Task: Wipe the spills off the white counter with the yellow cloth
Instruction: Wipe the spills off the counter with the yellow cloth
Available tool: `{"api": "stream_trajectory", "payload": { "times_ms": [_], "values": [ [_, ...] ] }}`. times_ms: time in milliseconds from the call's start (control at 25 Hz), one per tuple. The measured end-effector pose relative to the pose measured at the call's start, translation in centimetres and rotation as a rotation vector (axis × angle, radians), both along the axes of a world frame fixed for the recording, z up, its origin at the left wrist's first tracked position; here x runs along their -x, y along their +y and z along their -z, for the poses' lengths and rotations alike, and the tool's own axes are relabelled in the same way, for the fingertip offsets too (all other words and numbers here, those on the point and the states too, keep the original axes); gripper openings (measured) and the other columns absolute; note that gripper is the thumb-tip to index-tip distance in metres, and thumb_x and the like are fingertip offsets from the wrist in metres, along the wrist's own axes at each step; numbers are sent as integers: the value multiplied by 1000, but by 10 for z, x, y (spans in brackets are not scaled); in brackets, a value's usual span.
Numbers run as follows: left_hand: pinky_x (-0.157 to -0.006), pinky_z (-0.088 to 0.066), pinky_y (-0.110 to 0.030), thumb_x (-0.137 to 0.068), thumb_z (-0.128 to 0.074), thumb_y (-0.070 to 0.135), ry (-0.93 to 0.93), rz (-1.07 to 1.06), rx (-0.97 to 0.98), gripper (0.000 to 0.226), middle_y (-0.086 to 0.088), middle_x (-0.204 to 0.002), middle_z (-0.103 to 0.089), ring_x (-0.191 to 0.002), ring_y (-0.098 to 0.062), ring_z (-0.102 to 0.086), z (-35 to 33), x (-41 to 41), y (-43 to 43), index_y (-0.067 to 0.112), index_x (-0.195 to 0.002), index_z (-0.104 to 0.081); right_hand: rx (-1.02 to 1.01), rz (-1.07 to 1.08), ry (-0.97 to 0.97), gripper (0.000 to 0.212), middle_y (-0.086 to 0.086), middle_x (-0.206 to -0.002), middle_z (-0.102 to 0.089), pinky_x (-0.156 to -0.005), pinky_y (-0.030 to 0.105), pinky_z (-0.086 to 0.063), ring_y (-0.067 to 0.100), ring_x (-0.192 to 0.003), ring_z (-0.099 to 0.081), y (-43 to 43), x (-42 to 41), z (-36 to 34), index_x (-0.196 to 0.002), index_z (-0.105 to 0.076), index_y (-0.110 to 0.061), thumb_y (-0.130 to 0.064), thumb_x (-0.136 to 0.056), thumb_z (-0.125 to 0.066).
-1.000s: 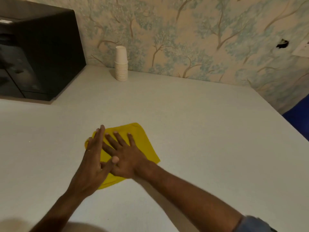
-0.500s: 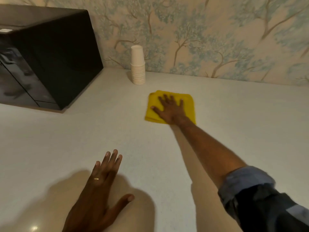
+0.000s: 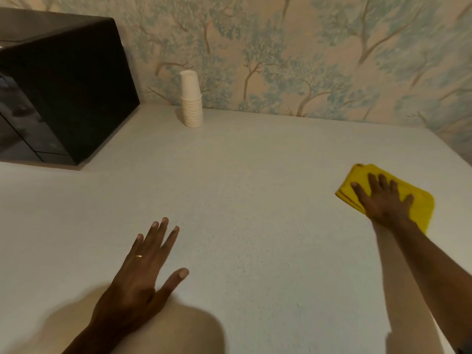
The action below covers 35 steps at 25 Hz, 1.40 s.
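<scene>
The folded yellow cloth lies flat on the white counter at the right, close to the counter's right edge. My right hand presses down on it with fingers spread, covering its middle. My left hand rests flat on the bare counter at the lower left, fingers apart, holding nothing; it wears a ring. I can make out no spills on the counter surface.
A black microwave stands at the back left. A stack of white paper cups sits against the wallpapered wall. The counter's right edge runs diagonally near the cloth.
My right hand has slid the cloth from the back middle near the cups over to the right side. A second ago both hands were together on the cloth; the left now rests alone.
</scene>
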<state>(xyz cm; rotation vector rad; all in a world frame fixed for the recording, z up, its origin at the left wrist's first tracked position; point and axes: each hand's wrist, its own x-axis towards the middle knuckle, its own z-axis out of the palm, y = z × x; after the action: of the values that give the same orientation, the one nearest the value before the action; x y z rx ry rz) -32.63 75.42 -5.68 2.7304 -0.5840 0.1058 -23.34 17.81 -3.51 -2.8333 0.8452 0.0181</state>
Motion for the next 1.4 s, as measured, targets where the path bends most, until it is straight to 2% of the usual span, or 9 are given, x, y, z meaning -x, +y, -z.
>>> {"api": "stream_trajectory", "payload": {
  "times_ms": [200,360,520,680,880,960,1160,1320,1400],
  "values": [
    [-127,5,-27,-97,-16,70,23,1,-42,74,19,-168,4,-154,5,12,11,-1,4,33,-160,-4,-21,70,-9,91,-2,-171,-5,-116,73,3,30,-158,2,41,43,2,-161,-15,-29,-83,-87,-18],
    [-129,-2,-30,-96,-11,71,52,-1,-20,75,19,-168,4,-153,8,12,14,0,5,33,-160,0,-45,-30,-16,89,-2,-171,-2,-116,73,3,31,-158,5,126,25,7,-162,-11,-28,-80,-90,-21],
    [-128,0,-28,-100,-13,64,47,7,-35,72,14,-168,-2,-154,3,5,13,0,3,26,-161,-6,-23,-321,19,84,-2,-171,0,-118,71,5,30,-158,5,246,19,7,-162,-10,-30,-76,-93,-22],
    [-128,0,-29,-101,-17,56,68,0,6,69,10,-169,-10,-155,-1,-2,9,-1,0,21,-160,-15,5,-635,6,83,-7,-171,-1,-119,69,5,27,-158,4,323,78,17,-160,-8,-37,-80,-90,-20],
    [-130,-3,-35,-105,-21,48,91,-8,5,62,8,-169,-11,-156,-4,-4,4,5,-1,20,-160,-16,87,-1139,-63,75,-20,-169,-4,-125,48,-1,9,-158,1,234,178,13,-158,-7,-47,-77,-94,-31],
    [-130,-2,-35,-105,-19,48,118,3,-5,62,9,-169,-9,-156,-4,-2,2,6,-1,21,-160,-13,104,-1032,-1,72,-24,-168,1,-127,47,-3,5,-157,4,160,198,2,-157,-2,-50,-76,-94,-28],
    [-130,-1,-36,-105,-17,50,117,8,-11,63,8,-169,-7,-157,-5,0,4,4,1,22,-161,-12,30,-164,26,82,-15,-170,-2,-125,55,-4,16,-158,-1,53,241,0,-159,-8,-44,-83,-87,-15],
    [-130,0,-35,-105,-17,50,112,6,-9,62,9,-169,-6,-156,-5,1,7,1,1,23,-161,-12,-18,286,-81,83,-1,-171,-9,-120,68,-4,30,-158,-5,93,251,5,-161,-17,-27,-75,-93,-21],
    [-130,0,-36,-104,-16,50,102,4,-1,62,9,-169,-7,-157,-5,0,9,0,1,25,-160,-11,-32,357,-89,80,3,-171,-9,-119,70,-5,33,-157,-4,144,245,4,-161,-16,-24,-70,-96,-23]
  ]
}}
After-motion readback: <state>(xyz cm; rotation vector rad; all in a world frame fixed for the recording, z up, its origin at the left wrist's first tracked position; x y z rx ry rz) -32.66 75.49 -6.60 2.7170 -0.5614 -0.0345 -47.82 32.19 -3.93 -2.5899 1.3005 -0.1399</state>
